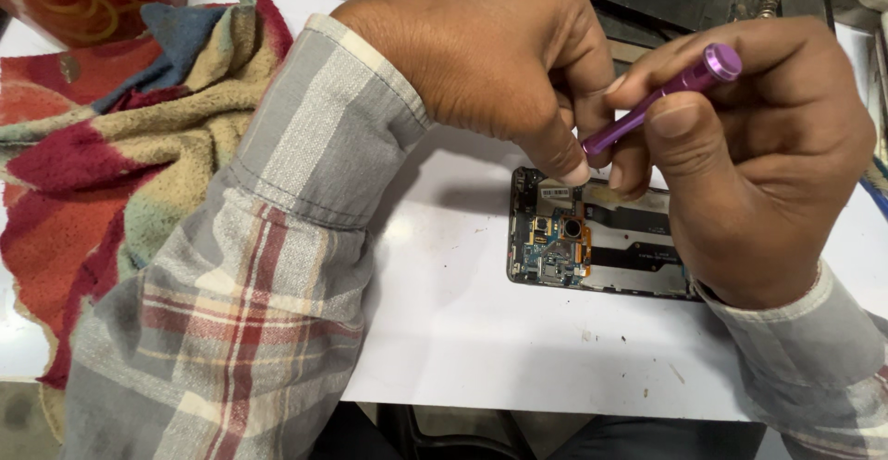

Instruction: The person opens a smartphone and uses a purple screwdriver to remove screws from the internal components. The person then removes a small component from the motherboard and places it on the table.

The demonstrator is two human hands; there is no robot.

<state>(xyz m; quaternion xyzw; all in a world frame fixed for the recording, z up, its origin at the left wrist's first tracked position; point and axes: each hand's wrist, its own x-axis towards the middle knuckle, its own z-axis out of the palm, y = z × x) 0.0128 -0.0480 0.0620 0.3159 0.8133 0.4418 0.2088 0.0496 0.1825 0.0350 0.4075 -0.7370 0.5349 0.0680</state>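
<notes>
The left forearm is brought in from the lower left, sleeved in plaid cloth with the cuff drawn close at the wrist. The left hand point(490, 62) is held knuckles up, its back turned to the camera, with the fingers curled downward and the thumb pointed down so that its nail is seen. The right hand point(758, 155) is brought in from the lower right, the wrist also sleeved. Its thumb and forefinger are closed in a pinch, the thumb laid flat with the nail up, and the remaining fingers are curled beneath. The two hands are held close together, fingertips nearly touching.
</notes>
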